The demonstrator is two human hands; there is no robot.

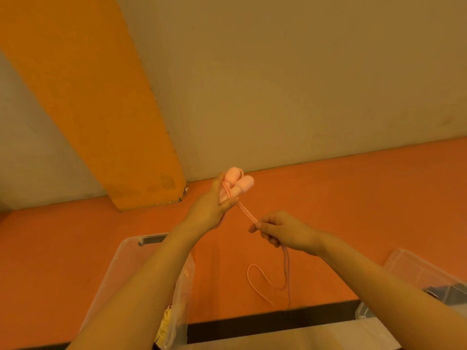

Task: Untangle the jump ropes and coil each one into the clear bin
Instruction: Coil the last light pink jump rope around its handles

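Two bare forearms reach forward from the bottom edge, the closest things to my camera. Beneath the left forearm I see a clear bin (131, 261) with something yellow (165, 322) inside, perhaps another rope; I cannot tell for sure. A second clear container (414, 266) sits at the right edge.

The left hand (209, 208) is raised and curled around two pink handles (236, 184) of a jump rope, held together, tips upward. From them a doubled pink cord (246, 210) runs down to the right hand (280, 231), whose fingers pinch it. Below that hand the cord hangs loose and loops (265, 284) over the orange floor (353, 198).

I judge the rope light, thin and floppy, likely smooth enough to slide through a loose pinch. The handles are the rigid part and the surest hold; the cord wants gathering loop by loop, or it will tangle again.
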